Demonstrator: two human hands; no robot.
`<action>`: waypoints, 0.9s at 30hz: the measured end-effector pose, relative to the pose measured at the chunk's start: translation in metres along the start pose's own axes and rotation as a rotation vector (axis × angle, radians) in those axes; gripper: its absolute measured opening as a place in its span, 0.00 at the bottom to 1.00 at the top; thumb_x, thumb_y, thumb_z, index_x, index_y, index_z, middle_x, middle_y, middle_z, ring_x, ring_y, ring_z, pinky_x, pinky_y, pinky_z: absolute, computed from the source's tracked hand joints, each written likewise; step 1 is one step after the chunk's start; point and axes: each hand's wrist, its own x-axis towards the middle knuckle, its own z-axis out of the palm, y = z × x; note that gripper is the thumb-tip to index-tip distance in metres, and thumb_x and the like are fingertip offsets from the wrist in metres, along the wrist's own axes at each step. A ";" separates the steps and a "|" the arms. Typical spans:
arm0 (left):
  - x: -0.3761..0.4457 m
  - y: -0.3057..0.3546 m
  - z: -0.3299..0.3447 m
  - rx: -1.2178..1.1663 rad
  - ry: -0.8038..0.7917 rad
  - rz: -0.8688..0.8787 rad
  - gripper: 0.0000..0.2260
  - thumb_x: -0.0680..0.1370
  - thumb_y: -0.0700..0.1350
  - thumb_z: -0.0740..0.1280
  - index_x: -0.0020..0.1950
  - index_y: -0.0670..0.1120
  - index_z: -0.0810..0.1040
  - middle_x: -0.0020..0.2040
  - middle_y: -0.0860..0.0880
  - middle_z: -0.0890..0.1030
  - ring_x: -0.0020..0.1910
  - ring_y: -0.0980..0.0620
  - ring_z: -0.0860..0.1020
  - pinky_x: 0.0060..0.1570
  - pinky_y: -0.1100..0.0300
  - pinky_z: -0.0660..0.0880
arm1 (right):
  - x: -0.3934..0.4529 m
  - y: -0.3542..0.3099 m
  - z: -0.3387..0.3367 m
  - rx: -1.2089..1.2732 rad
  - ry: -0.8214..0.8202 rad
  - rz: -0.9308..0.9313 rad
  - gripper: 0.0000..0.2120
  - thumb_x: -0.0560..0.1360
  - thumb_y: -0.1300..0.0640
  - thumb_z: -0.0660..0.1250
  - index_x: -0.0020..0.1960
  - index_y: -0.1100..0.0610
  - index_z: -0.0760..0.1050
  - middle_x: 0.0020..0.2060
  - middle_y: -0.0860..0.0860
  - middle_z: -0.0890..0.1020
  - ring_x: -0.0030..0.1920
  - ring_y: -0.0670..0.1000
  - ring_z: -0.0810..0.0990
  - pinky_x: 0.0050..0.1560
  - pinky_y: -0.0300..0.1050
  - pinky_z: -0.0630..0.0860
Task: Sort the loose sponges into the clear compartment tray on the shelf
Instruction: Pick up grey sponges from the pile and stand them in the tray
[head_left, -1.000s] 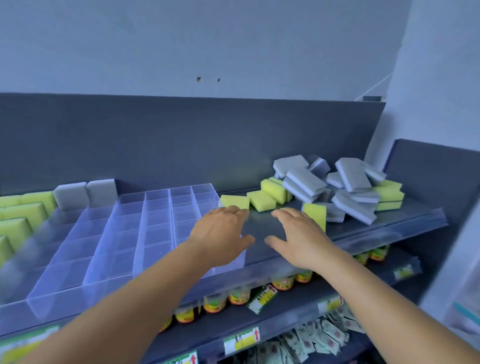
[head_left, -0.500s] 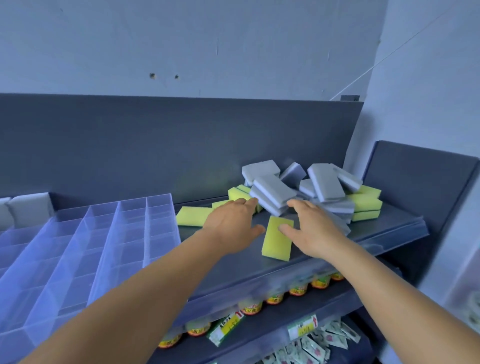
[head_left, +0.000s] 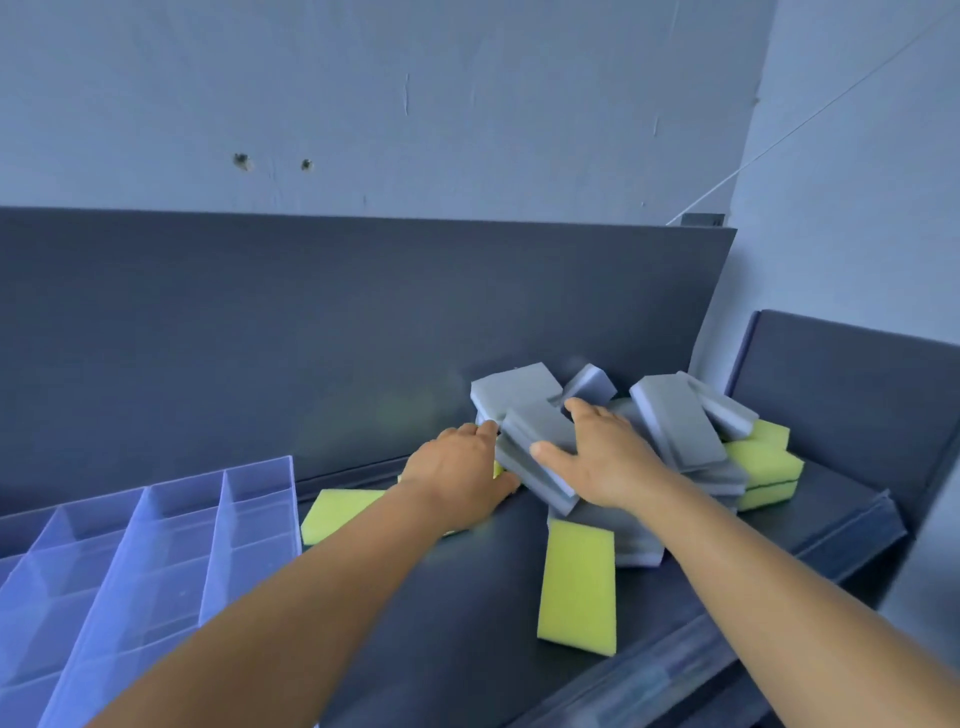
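- Two bare hands are reaching over a dark shelf (head_left: 467, 623) into a pile of sponges (head_left: 670, 447) at its back right corner.
- The right hand (head_left: 597, 457) is grasping a grey sponge (head_left: 535, 452), thumb on its front and fingers curled over its top.
- The left hand (head_left: 457, 473) is lying released, fingertips touching the pile's left edge.
- Roughly eight grey sponges are heaped there; the exact count is unclear.
- Four yellow sponges are showing fully: two stacked at the right, one yellow sponge (head_left: 576, 587) near the front edge, another (head_left: 337, 512) beside the tray.
- One clear compartment tray (head_left: 150, 551) is sitting at the shelf's left end.
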 end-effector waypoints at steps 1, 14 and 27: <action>0.004 -0.001 0.003 -0.004 -0.004 0.001 0.28 0.79 0.56 0.59 0.76 0.46 0.57 0.68 0.47 0.71 0.67 0.46 0.69 0.57 0.53 0.70 | 0.004 0.001 0.001 0.013 -0.010 0.012 0.36 0.76 0.38 0.57 0.76 0.58 0.54 0.73 0.54 0.64 0.72 0.57 0.62 0.68 0.51 0.64; 0.027 0.014 0.026 -0.380 0.042 -0.193 0.19 0.78 0.54 0.63 0.63 0.44 0.72 0.56 0.45 0.80 0.54 0.46 0.78 0.50 0.56 0.75 | 0.028 0.018 0.012 0.157 -0.053 -0.009 0.35 0.75 0.39 0.61 0.74 0.56 0.56 0.70 0.54 0.68 0.68 0.57 0.68 0.64 0.51 0.69; -0.014 0.027 -0.017 -0.804 0.327 -0.284 0.27 0.76 0.50 0.68 0.72 0.54 0.62 0.61 0.51 0.69 0.49 0.52 0.79 0.51 0.62 0.73 | 0.011 0.003 -0.010 0.585 0.032 -0.253 0.35 0.71 0.43 0.70 0.72 0.49 0.58 0.62 0.45 0.70 0.59 0.47 0.72 0.53 0.40 0.67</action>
